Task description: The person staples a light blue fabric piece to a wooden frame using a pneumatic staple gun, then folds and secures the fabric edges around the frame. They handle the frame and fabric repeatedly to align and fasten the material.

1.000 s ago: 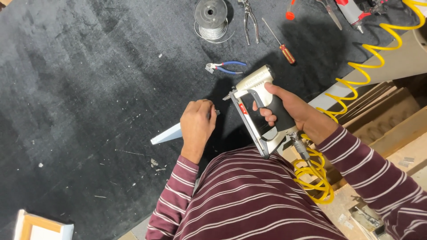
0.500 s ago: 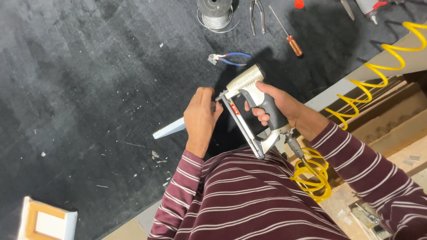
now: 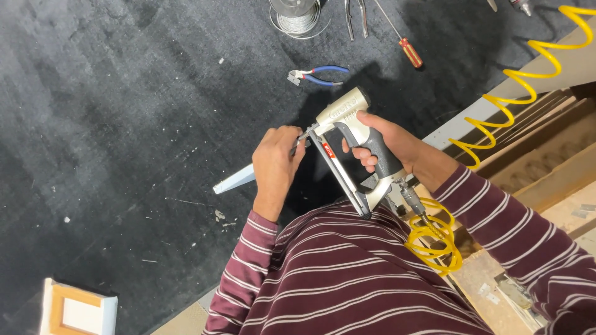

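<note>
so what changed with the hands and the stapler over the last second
The left hand moved from the pale blue strip up to the nose of the pneumatic stapler, its fingers now touching the tip. The right hand kept its grip on the handle, the yellow coiled hose stayed attached, and the blue-handled pliers lay unmoved.

A workshop: a dark felt-covered workbench (image 3: 112, 111) carries pliers (image 3: 316, 75), a screwdriver (image 3: 400, 40) and a wire spool (image 3: 297, 13), a coiled yellow air hose (image 3: 515, 80) feeds a pneumatic stapler (image 3: 351, 149), and wooden mouldings (image 3: 546, 155) are stacked alongside.
</note>
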